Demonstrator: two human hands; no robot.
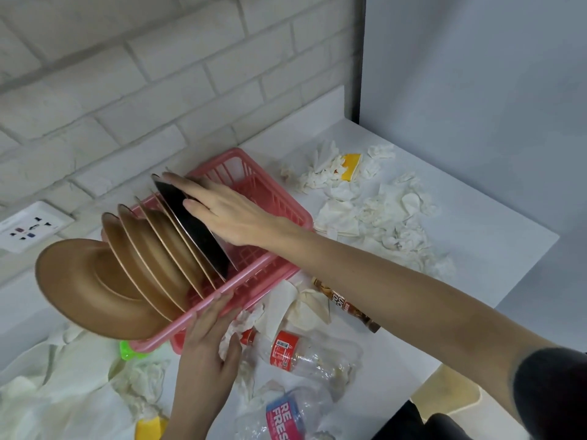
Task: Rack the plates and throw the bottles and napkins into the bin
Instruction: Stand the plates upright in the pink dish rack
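At the bottom, bottles (295, 354) and napkins (139, 381) are scattered. The rack (276, 198) rim at centre is pressed by straight fingers of the left hand (206, 338). The black plate (190, 223), standing in the rack, is pinched between thumb and fingers of the right hand (228, 214).

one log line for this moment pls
phase: racking | right hand: holds black plate in pink rack | left hand: on rack's near rim | brown plates: racked | pending: bottles, napkins on table

My bare right arm (381, 296) stretched from the lower right corner to mid-frame. My right hand (222, 214) pinched a round black plate (197, 233) between straight fingers and thumb. My left hand (206, 341) rose from the bottom edge, fingers straight, thumb spread.
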